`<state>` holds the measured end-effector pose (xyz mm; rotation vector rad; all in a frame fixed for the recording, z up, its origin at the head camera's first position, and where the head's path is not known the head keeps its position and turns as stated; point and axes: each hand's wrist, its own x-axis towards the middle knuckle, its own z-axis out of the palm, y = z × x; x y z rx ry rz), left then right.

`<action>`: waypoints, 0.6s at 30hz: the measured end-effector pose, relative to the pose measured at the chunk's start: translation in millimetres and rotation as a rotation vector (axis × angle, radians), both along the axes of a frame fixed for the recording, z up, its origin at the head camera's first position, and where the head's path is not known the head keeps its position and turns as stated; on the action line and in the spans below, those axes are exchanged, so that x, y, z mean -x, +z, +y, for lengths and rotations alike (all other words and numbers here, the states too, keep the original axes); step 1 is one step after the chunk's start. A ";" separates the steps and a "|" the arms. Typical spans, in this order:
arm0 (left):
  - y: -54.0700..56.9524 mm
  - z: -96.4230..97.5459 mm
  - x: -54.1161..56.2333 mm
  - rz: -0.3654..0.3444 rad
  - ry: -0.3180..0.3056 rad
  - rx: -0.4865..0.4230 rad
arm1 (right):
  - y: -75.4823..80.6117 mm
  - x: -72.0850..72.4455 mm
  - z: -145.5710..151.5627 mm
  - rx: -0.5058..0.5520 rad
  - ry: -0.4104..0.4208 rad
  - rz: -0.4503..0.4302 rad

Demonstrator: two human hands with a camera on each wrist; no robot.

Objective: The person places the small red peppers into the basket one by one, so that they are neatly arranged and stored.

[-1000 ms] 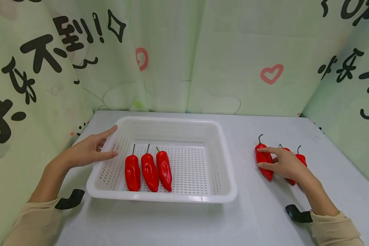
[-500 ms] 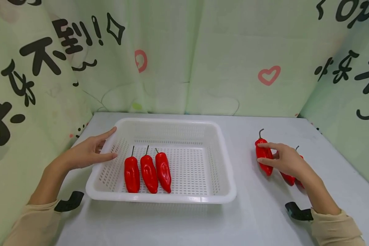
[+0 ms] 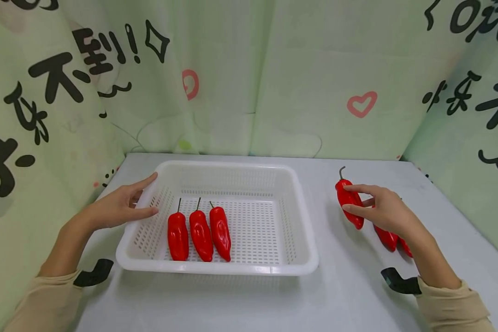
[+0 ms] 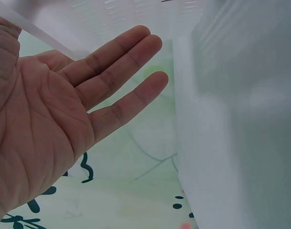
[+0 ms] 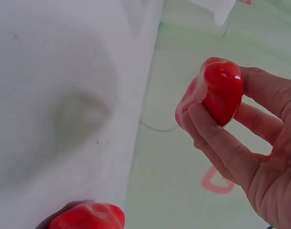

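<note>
Place: a curtained-off nook is surrounding a white tabletop (image 3: 249, 306) across the lower frame; the wider room is hiding.
Enclosure: pale green cloth (image 3: 315, 60) is hanging behind and along both sides.
Decor: black lettering (image 3: 51, 63) is filling the upper corners, pink hearts (image 3: 352, 107) showing between.

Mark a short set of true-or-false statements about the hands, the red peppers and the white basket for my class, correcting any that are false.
1. The right hand holds a red pepper above the table. True.

2. The white basket contains four peppers. False: three peppers lie in it, side by side.

3. The left hand is holding a pepper too. False: it is at the left side of the basket.

4. At least two other peppers lie on the table, partly hidden by the right hand and arm. True.

5. The held pepper is over the basket. False: it is to the right of it.
</note>
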<state>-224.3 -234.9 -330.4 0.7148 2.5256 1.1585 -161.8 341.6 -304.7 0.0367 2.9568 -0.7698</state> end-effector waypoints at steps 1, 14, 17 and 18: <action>0.1 -0.2 0.0 -0.002 0.001 0.000 | 1.2 -0.3 -1.5 0.003 0.000 0.004; 1.1 -0.7 -0.8 -0.010 0.011 -0.002 | 13.8 -5.9 -18.1 0.014 0.021 0.066; 0.5 -0.6 -0.9 -0.014 0.010 -0.003 | 15.5 -7.1 -20.8 0.016 0.027 0.079; 0.4 -0.6 -0.9 -0.014 0.009 -0.003 | 16.1 -7.4 -21.7 0.018 0.029 0.082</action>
